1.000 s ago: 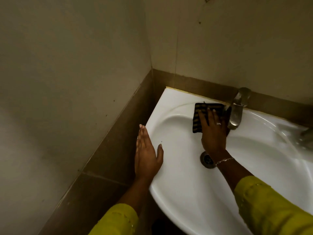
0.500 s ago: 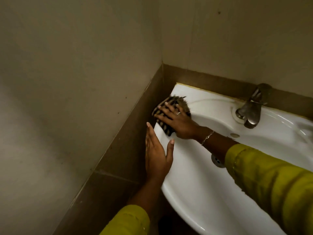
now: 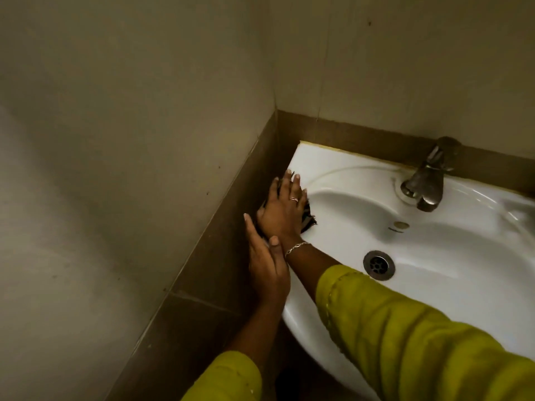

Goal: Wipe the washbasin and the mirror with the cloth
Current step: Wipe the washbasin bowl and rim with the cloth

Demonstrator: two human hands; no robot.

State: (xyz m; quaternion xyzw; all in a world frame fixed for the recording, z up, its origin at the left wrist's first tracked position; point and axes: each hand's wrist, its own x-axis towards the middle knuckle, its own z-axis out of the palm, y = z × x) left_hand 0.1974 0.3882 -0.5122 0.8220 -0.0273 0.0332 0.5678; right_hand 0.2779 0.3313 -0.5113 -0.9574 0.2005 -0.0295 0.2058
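Note:
A white washbasin (image 3: 451, 287) is fixed in the corner of a tiled wall. My right hand (image 3: 282, 211) lies flat with straight fingers on the dark striped cloth (image 3: 307, 218), pressing it onto the basin's left rim. Most of the cloth is hidden under the hand; only its frayed edge shows. My left hand (image 3: 267, 267) rests open along the basin's left edge, just below the right wrist, its thumb up against it. No mirror is in view.
A metal tap (image 3: 424, 185) stands at the back of the basin, with the drain (image 3: 378, 264) in the bowl below it. A dark brown tile band (image 3: 220, 256) runs close along the basin's left and back sides, with beige wall above.
My right hand has slid the cloth from beside the tap across to the basin's left rim and then down along it toward my left hand. The left hand stayed on the edge.

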